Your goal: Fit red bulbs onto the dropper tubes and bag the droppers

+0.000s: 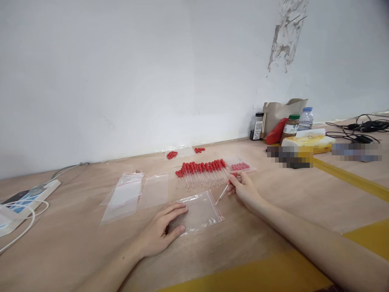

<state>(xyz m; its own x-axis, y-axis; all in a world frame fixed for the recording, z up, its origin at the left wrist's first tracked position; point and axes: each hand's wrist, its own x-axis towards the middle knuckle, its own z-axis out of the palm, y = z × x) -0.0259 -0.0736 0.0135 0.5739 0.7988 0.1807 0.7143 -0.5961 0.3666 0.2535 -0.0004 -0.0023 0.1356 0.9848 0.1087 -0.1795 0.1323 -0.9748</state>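
Note:
My right hand pinches the red bulb of a glass dropper. The dropper's clear tube slants down to the left, its tip at the red-striped edge of a clear zip bag. Whether the tip is inside the bag I cannot tell. Flat on the bag's left end lies my left hand, fingers apart and holding nothing. Just beyond the bag is a row of droppers, red bulbs pointing away from me. A bag with several red-bulbed pieces lies behind my right hand.
Left of the row lie a stack of clear bags and a single bag. Bags with red pieces lie by the wall. A power strip stands far left. Tissues, a jar and bottles stand at the right.

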